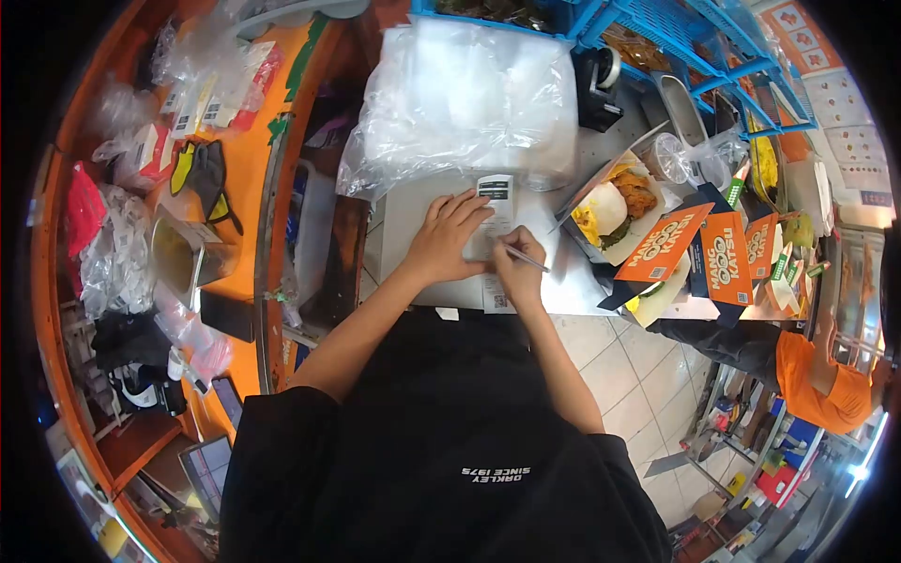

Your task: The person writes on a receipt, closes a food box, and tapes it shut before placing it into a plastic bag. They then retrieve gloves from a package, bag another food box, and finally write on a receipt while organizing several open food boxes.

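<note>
A long white printed slip (504,214) lies on the metal counter (402,208) in front of me. My left hand (450,238) rests flat on the slip's left side with its fingers spread. Pinched in my right hand (520,266) is a thin grey pen (528,258), held over the slip. Both hands cover parts of the paper, and its lower end with a small square code shows below them. Just beyond the slip sits a stack of clear plastic bags (469,98).
Open food boxes (664,246) with rice and fried pieces stand at the right. Blue crates (657,42) are at the back right. An orange shelf (246,178) at left holds gloves (204,180) and a metal container (178,258). A person in orange (815,383) is at far right.
</note>
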{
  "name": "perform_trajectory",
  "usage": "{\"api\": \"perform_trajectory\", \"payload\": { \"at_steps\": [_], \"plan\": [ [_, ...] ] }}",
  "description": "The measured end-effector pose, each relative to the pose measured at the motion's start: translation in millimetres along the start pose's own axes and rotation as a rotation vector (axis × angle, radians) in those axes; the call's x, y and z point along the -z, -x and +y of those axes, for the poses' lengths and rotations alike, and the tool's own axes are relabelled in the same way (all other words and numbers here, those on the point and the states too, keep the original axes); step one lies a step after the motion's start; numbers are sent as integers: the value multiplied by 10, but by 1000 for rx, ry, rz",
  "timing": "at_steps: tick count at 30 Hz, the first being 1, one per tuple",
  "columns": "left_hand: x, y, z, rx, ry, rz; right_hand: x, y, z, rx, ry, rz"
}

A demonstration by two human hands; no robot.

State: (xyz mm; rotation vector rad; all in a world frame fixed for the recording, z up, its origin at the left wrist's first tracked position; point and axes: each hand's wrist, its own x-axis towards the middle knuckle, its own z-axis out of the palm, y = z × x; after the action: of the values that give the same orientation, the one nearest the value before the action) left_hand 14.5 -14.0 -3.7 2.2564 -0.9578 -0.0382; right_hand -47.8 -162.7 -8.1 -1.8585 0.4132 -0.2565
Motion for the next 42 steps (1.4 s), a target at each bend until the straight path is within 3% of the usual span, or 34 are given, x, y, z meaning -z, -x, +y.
{"api": "perform_trajectory", "payload": {
  "at_steps": [4, 6, 8, 10, 12, 14, 16, 18, 24, 27, 30, 32, 35, 42],
  "plan": [
    [9, -23, 23, 11, -5, -48, 57, 2, -109, 131, 166, 182],
    [28, -45, 58, 5, 5, -53, 135, 84, -171, 155, -9, 218],
    [57, -58, 92, 46, -31, -60, 255, 212, -25, 188, -5, 190],
    [42, -52, 95, 22, -41, -56, 407, 365, -42, 134, -91, -22],
    [32, -69, 84, 10, -55, -45, 502, 399, -38, 167, 34, 214],
    [27, -61, 79, 30, -44, -61, 595, 327, 9, 30, -151, 330],
    [12, -57, 70, 27, -45, -61, 694, 162, 39, 42, -112, 369],
    [6, -55, 63, 26, -49, -61, 741, 33, 151, 68, 140, 293],
    [9, -62, 68, 26, -61, -59, 638, 218, -129, 142, 8, 333],
    [11, -45, 63, 53, -65, -60, 631, 300, -28, -16, 197, 125],
    [4, -41, 29, 65, -33, -57, 518, 387, -21, -9, -24, 226],
    [11, -42, 24, 16, -18, -54, 436, 401, 71, 87, 17, 149],
    [31, -25, 41, 39, -35, -79, 327, 346, 53, -15, -131, -3],
    [-6, -14, 14, 15, -34, -41, 38, 111, 100, -37, -269, -23]
  ]
}}
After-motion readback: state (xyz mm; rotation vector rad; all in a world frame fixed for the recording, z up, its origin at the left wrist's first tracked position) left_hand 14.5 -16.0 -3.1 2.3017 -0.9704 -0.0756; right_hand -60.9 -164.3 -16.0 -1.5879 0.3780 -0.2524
